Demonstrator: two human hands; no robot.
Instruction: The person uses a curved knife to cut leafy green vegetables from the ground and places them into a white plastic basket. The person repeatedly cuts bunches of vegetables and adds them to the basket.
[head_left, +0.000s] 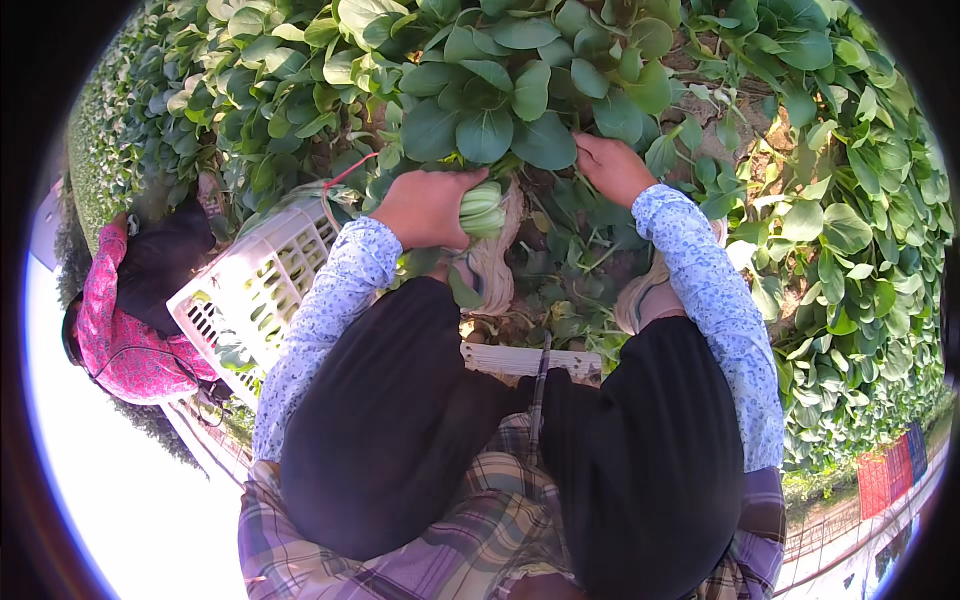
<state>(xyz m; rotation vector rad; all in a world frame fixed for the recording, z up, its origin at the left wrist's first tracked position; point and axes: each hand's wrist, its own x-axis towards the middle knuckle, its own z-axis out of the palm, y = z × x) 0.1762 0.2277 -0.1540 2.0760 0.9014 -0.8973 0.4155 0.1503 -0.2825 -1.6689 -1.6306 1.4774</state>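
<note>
My left hand (431, 210) is closed around the pale stalk bases of a bok choy bunch (482, 211). Broad dark green leaves (486, 131) lie just beyond that hand. To the right, my right hand (611, 169) reaches in at the edge of standing bok choy plants (551, 97). Its fingertips are partly hidden by foliage, so whether they grip a stem is unclear. Loose leaves and small plants (577, 232) cover the soil between my shoes.
A white plastic crate (262, 274) holding greens is tilted at my left, with red cord (352, 170) on its rim. Beyond it crouches a co-worker (142, 337). A low white seat (532, 361) is beneath me. Red crates (885, 480) stand far right, past dense rows (862, 225).
</note>
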